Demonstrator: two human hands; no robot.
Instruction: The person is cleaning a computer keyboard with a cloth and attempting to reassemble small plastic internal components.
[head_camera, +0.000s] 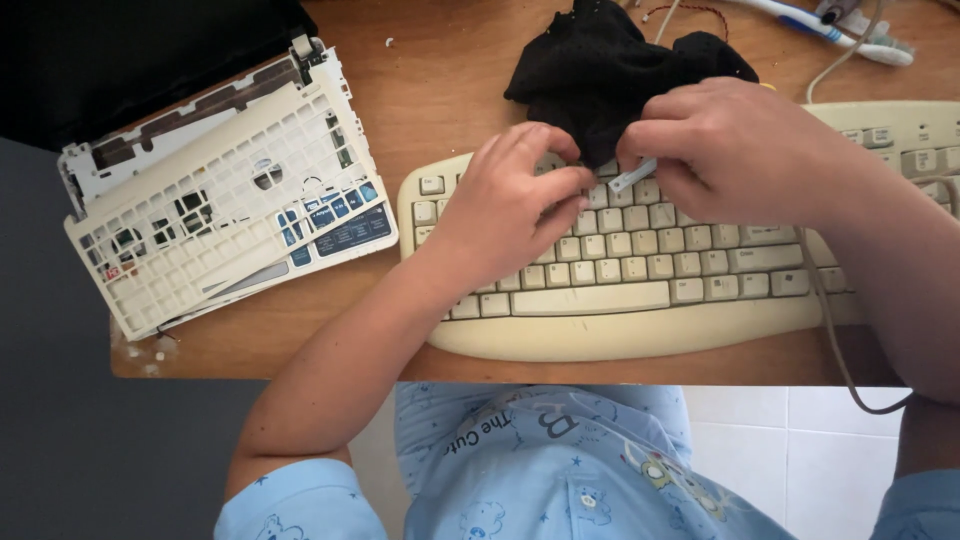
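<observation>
A cream keyboard (640, 300) lies on the wooden desk (440, 90) in front of me. My left hand (510, 205) rests on its upper left keys, fingers curled down onto the top rows. My right hand (725, 145) hovers over the upper middle of the keyboard and pinches a small flat grey tool (632, 177) whose tip points at the keys near my left fingertips. A black cloth (600, 60) lies crumpled just behind the keyboard, touching both hands' fingertips.
A dismantled white laptop frame (225, 195) with empty key slots lies at the left, its black lid behind. A toothbrush (820, 25) and thin cables lie at the back right. A beige cable (830, 330) hangs over the desk's front edge.
</observation>
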